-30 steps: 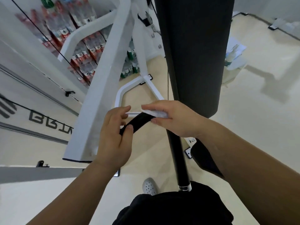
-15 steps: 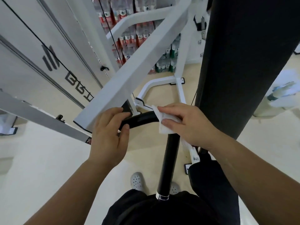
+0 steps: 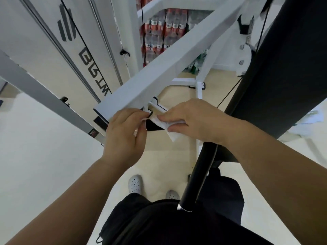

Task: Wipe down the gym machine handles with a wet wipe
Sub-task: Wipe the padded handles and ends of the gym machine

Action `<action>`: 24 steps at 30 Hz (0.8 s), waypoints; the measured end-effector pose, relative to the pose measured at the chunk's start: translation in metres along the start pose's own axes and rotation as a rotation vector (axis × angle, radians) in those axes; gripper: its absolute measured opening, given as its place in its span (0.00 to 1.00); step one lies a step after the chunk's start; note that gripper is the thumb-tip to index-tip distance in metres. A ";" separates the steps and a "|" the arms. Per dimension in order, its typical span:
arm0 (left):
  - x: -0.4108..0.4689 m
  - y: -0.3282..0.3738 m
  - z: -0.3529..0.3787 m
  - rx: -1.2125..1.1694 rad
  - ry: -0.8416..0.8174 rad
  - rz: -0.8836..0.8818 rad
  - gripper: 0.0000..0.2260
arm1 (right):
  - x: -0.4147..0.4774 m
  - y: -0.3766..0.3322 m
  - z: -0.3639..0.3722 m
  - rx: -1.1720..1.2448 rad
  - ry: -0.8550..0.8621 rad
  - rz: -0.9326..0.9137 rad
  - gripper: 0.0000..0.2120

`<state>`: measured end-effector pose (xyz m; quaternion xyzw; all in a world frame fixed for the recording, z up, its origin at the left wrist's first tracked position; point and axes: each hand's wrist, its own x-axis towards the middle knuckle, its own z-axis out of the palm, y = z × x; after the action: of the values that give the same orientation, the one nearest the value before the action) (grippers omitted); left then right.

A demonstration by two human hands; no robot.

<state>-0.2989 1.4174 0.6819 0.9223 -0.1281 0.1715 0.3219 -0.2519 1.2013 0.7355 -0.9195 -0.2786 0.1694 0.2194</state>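
The wet wipe [image 3: 172, 132] is held folded over the black handle [image 3: 153, 127] of the gym machine, just below the lower end of a slanting white frame beam [image 3: 159, 68]. It is pinched against the bar by the thumb and fingers of the right hand [image 3: 192, 121], which are curled round wipe and bar together. The upper end of the handle is gripped by the left hand [image 3: 123, 135], with the fingers curled about it and set just beside the wipe's edge. The rest of the handle is seen running down towards the person's waist, where it is finished with a bright end cap [image 3: 184, 207].

The wipe is judged thin, limp and damp. It is likely to bunch or tear if dragged by a corner, so it is best kept wrapped flat round the bar under the fingers. The handle is judged stiff and smooth, and perhaps free to swing. It is best steadied at its end, and a firmer grip may be needed once the surface is wetted and made slippery.
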 end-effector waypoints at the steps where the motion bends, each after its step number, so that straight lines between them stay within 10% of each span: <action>1: -0.001 0.000 0.000 -0.023 0.013 -0.014 0.12 | -0.009 0.004 -0.002 0.017 0.022 0.030 0.19; 13: 0.001 0.008 -0.005 -0.099 -0.018 -0.107 0.14 | 0.022 -0.024 0.011 -0.317 0.010 -0.105 0.17; 24: -0.016 0.051 -0.005 -0.079 -0.032 -0.075 0.13 | -0.072 0.012 0.030 0.491 0.428 0.207 0.19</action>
<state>-0.3323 1.3836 0.7072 0.9155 -0.1054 0.1394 0.3623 -0.3165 1.1595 0.7174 -0.8774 -0.0824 0.0559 0.4694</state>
